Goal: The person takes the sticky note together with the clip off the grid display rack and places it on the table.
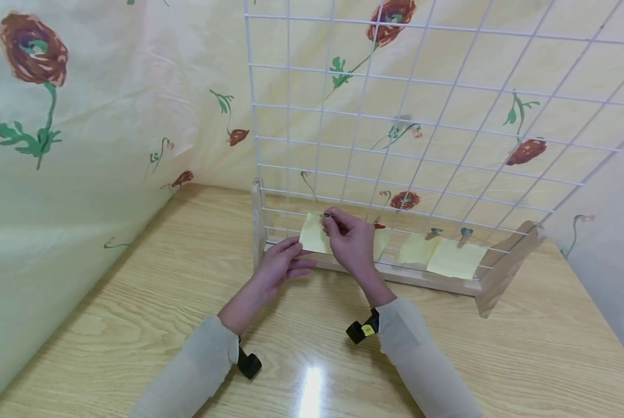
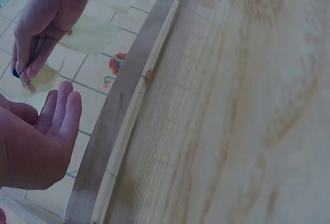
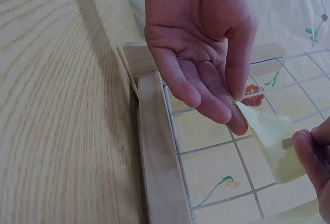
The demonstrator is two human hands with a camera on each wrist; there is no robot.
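Observation:
My left hand [image 1: 280, 262] pinches the lower left corner of a pale yellow paper note [image 1: 314, 235] between thumb and forefinger. Its other fingers stretch out below the note, as the right wrist view shows. Against the white wire grid [image 1: 321, 110], the note lies low near the left end. With thumb and fingertips, my right hand [image 1: 355, 241] pinches a small wooden clothespin [image 3: 287, 142] at the note's upper edge. A dark piece [image 2: 16, 73] shows on the clothespin's end in the left wrist view. The right hand hides part of the note in the head view.
More yellow notes hang along the bottom of the grid to the right, including a front one [image 1: 455, 259] under a clothespin [image 1: 465, 235]. A wooden base bar [image 1: 422, 280] with side feet [image 1: 508, 273] holds the grid on the wood-grain table [image 1: 150, 278]. Flowered cloth [image 1: 108, 104] hangs behind and left.

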